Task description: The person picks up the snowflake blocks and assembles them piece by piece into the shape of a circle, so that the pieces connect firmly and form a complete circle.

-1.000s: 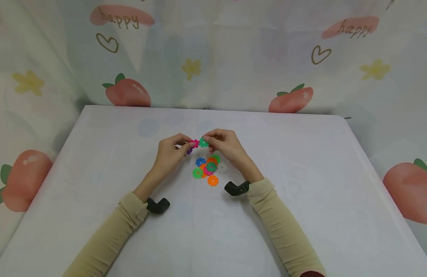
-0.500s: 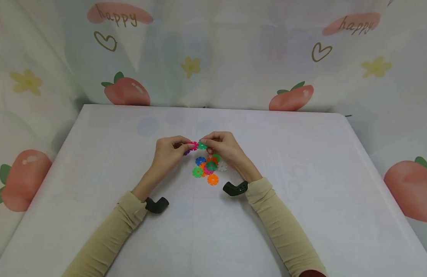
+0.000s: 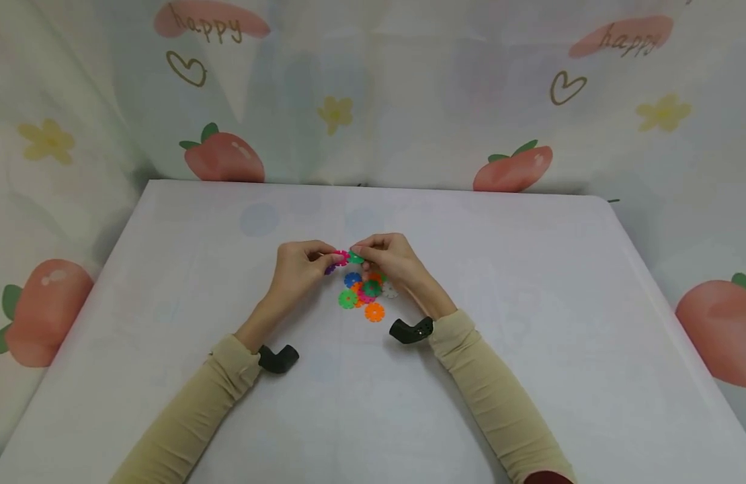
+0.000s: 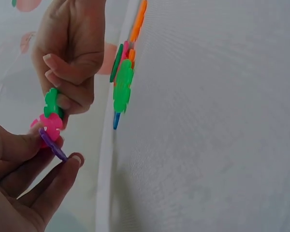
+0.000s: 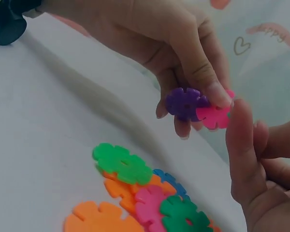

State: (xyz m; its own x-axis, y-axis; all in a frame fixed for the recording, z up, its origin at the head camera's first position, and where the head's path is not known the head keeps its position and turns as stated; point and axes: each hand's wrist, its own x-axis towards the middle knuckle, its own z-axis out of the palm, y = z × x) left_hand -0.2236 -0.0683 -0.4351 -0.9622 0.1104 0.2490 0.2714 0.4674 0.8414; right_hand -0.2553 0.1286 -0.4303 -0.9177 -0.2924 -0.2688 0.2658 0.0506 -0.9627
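Note:
Thumb and fingers of my left hand (image 3: 296, 269) pinch a pink notched plastic disc (image 4: 50, 126). A purple disc (image 5: 185, 103) is joined to the pink one at an angle, close to the left fingertips. My right hand (image 3: 397, 262) pinches a green notched disc (image 4: 52, 103), whose edge meets the pink disc's edge. Whether the green and pink slots interlock I cannot tell. In the right wrist view, the right thumb hides most of the green disc. Both hands are held above the table, just behind a small pile of discs.
Below the hands lies the loose pile: a blue disc (image 3: 352, 279), a light green disc (image 3: 348, 299), a dark green disc (image 3: 371, 288), an orange disc (image 3: 375, 312) at the front and a white disc (image 3: 390, 290). A white cloth covers the table (image 3: 518, 269). Black wrist cameras (image 3: 279, 359) hang beneath the sleeves.
Both hands have come slightly lower and nearer the pile in the head view, still holding the pink and green discs edge to edge. The pile looks the same.

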